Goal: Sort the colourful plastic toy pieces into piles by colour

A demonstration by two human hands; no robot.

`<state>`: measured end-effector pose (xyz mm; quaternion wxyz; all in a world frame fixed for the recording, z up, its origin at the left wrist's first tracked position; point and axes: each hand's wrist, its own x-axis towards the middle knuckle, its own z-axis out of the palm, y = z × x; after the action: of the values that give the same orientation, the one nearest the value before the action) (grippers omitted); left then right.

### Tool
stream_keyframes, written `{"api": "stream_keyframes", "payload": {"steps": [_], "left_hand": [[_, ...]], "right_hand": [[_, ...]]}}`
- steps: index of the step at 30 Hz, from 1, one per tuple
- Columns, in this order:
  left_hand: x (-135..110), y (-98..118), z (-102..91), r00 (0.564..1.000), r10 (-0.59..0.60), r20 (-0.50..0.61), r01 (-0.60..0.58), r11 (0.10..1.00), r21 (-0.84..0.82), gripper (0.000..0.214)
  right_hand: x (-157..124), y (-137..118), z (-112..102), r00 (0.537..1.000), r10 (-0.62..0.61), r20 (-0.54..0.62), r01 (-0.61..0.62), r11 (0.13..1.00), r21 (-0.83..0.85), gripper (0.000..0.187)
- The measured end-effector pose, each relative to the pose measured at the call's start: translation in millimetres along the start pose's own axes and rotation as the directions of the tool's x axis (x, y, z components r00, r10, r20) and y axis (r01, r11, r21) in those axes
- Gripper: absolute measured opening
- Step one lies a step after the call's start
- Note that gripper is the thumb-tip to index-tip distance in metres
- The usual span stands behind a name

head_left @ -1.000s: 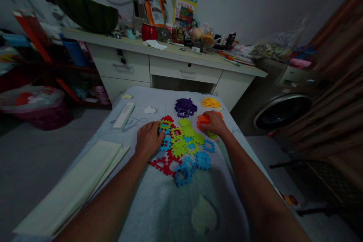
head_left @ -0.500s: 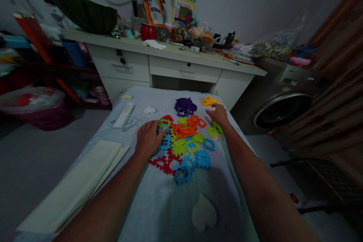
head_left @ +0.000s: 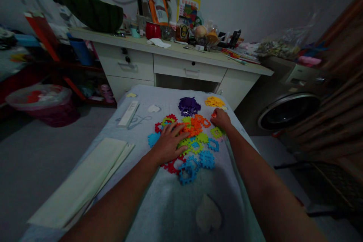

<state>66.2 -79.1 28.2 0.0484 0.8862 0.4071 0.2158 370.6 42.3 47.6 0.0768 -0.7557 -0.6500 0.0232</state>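
My left hand [head_left: 170, 141] lies with spread fingers over a mixed heap of toothed plastic building pieces. Its fingertips touch the orange pieces [head_left: 195, 126]. Around it are lime green pieces [head_left: 202, 137], blue pieces [head_left: 207, 159] and red pieces [head_left: 172, 166]. My right hand [head_left: 222, 120] is closed at the right side of the heap, with a small orange building piece [head_left: 214, 115] showing at its fingertips. Just beyond it lies a pile of yellow pieces [head_left: 214, 101]. A purple pile [head_left: 188, 106] sits at the far middle.
A patterned cloth [head_left: 159, 204] covers the table. On its left lie a white box [head_left: 129, 114] and a folded pale sheet [head_left: 82, 181]. Behind stands a cluttered white desk [head_left: 176, 64], with a washing machine [head_left: 286, 102] at right and a pink bin [head_left: 48, 109] at left.
My left hand has moved right, from the heap's left edge onto the orange pieces. My right hand has drawn back slightly from the yellow pile and now holds an orange piece.
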Motion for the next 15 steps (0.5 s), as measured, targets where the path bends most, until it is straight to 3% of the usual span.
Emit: {"api": "stream_keyframes", "payload": {"steps": [3, 6, 8, 12, 14, 15], "left_hand": [[1, 1, -0.7, 0.994, -0.094, -0.050, 0.096, 0.994, 0.042, 0.045], [1, -2, -2.8, 0.967, -0.211, -0.141, 0.226, 0.969, 0.098, 0.040], [0, -5, -3.7, 0.935, -0.294, -0.196, 0.322, 0.938, 0.129, 0.039], [-3, -12, -3.6, 0.866, -0.429, -0.258, 0.473, 0.870, 0.140, 0.040], [-4, -15, -3.0, 0.851, -0.451, -0.269, 0.495, 0.860, 0.121, 0.039], [-5, -16, -2.9, 0.849, -0.453, -0.273, 0.495, 0.862, 0.108, 0.039]], "right_hand": [[-14, -10, -5, 0.995, -0.097, 0.008, 0.097, 0.995, 0.024, 0.030], [-34, -31, -15, 0.974, -0.225, -0.014, 0.223, 0.955, 0.196, 0.022], [-50, -50, -22, 0.943, -0.330, -0.045, 0.323, 0.874, 0.364, 0.021], [-74, -83, -28, 0.854, -0.516, -0.067, 0.442, 0.651, 0.617, 0.036], [-76, -89, -26, 0.844, -0.531, -0.068, 0.447, 0.628, 0.637, 0.034], [-75, -89, -24, 0.858, -0.509, -0.068, 0.440, 0.660, 0.609, 0.032]]}}
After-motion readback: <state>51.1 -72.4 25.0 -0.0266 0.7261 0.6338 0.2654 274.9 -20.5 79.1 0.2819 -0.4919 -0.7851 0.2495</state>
